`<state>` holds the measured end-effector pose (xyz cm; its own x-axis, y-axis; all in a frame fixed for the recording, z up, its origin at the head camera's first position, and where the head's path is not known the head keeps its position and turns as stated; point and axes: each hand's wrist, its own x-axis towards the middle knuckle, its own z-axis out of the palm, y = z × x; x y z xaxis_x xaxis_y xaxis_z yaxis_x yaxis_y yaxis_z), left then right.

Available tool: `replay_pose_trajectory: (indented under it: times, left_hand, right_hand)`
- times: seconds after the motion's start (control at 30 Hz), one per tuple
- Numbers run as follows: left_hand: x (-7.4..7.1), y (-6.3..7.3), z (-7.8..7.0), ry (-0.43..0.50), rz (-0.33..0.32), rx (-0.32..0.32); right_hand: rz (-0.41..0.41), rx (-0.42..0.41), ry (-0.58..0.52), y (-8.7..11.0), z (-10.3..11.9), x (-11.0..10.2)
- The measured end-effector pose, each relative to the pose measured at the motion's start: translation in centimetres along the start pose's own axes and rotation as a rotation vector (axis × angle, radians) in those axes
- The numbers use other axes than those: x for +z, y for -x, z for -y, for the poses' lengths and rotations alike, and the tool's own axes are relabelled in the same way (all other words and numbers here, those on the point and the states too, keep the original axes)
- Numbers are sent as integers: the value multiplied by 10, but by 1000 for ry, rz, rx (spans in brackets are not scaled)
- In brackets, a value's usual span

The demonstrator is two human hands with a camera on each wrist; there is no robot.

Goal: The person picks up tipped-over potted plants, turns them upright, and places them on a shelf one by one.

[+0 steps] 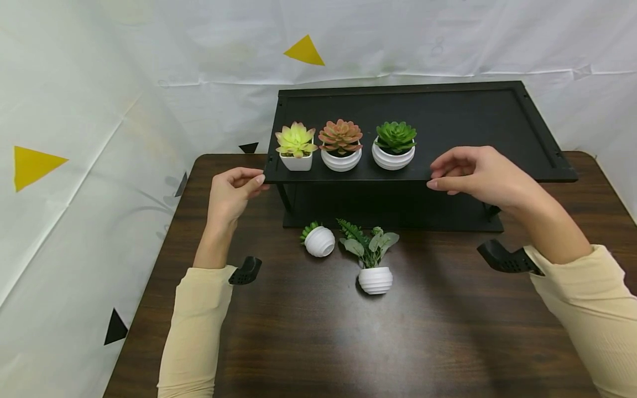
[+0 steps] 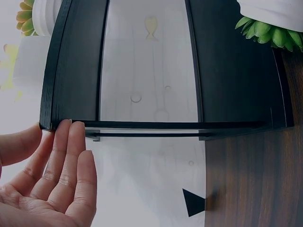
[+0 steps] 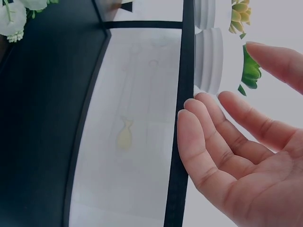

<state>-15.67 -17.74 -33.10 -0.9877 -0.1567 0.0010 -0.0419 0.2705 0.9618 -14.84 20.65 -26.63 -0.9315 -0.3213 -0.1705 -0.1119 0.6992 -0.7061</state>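
Note:
A black two-tier shelf [image 1: 473, 127] stands at the back of the table. My left hand [image 1: 231, 190] pinches its front left corner, thumb at the top board's edge and fingers at its side and underside in the left wrist view. My right hand [image 1: 478, 171] is at the front edge, its fingers loosely bent and thumb apart, fingertips right at the board in the right wrist view. Between the hands, on the top board, stand a yellow-green succulent [image 1: 297, 146] in a square white pot, a reddish succulent [image 1: 340, 143] and a green succulent [image 1: 395, 145] in round white pots.
In front of the shelf, a small potted succulent [image 1: 318, 240] lies on its side on the brown table [image 1: 308, 331]. Beside it is a white pot with leafy green stems [image 1: 375, 279]. White sheeting [image 1: 398, 38] hangs behind and at the left.

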Motion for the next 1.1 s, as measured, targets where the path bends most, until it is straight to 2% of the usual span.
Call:
replay_pose_trajectory:
  times: [0.5, 0.73, 1.1]
  left_hand:
    - [0, -1, 0, 3, 5, 0]
    - [0, -1, -1, 1, 4, 2]
    - [0, 0, -1, 0, 5, -5]
  right_hand:
    - [2, -31, -59, 8, -8, 9]
    - [61, -89, -68, 10, -13, 14]
    - [86, -44, -100, 12, -16, 31]
